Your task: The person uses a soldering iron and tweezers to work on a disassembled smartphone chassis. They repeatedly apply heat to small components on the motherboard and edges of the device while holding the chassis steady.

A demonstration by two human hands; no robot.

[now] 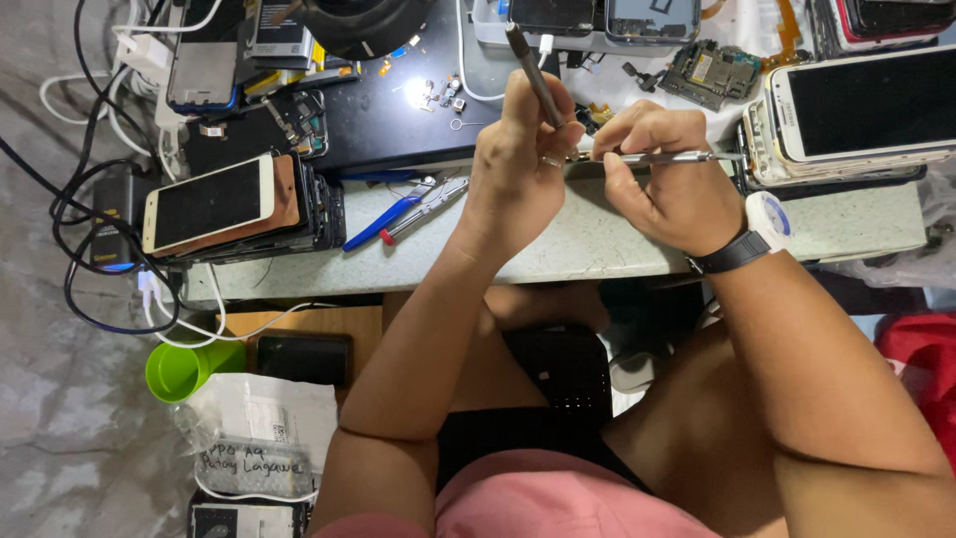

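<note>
Left hand (518,164): closed round a dark screwdriver (531,72), shaft pointing to 11 o'clock, parked clear of work.
Right hand (662,174): pinches silver tweezers (677,157), tips toward 3 o'clock.
Workpiece: hidden between hands at bench edge (588,244).
Phone stack (229,209): at 9 o'clock, set aside.

Green cup (186,369), blue-handled pliers (383,221) (red-handled beside), white phone (864,105)

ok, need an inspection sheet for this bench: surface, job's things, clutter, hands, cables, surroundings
surface: pale speckled bench, dark mat behind.
job's things: dark-handled tool in left hand; slim metal tool in right hand, wristwatch on that arm.
clutter: phone stack, white phone, circuit board, blue and red pliers, tape roll.
hands: both shut on tools, close together above bench edge.
cables: black and white tangle at left.
surroundings: green cup, plastic bag below bench.
</note>
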